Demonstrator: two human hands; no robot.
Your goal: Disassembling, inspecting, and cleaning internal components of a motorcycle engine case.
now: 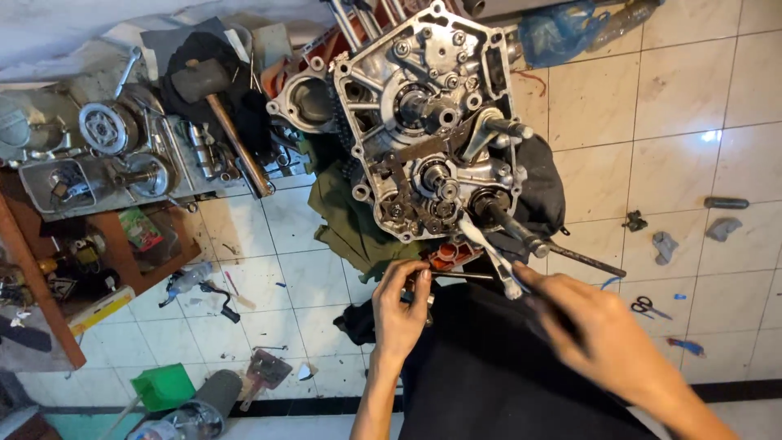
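Here we see an opened engine case (432,122) lying on green and dark rags (342,220) on a tiled floor (652,98), its gears and shafts bare to the camera. The left hand (399,305) sits just below the case, fingers curled and pinched around a thin dark rod (460,276) that runs level toward the right — the grip is closed on it, near a small orange part (452,254) at the case's lower edge. The right hand (590,334) is blurred; it reaches in from the lower right, fingers stretched toward a pale metal lever (493,253) hanging off the case, and we cannot tell whether it grips anything. A long shaft (562,253) sticks out of the case to the right. To the left lie a hammer (224,114) and loose round engine parts (110,130) on a tray — scissors (648,307) rest on the tiles at right.
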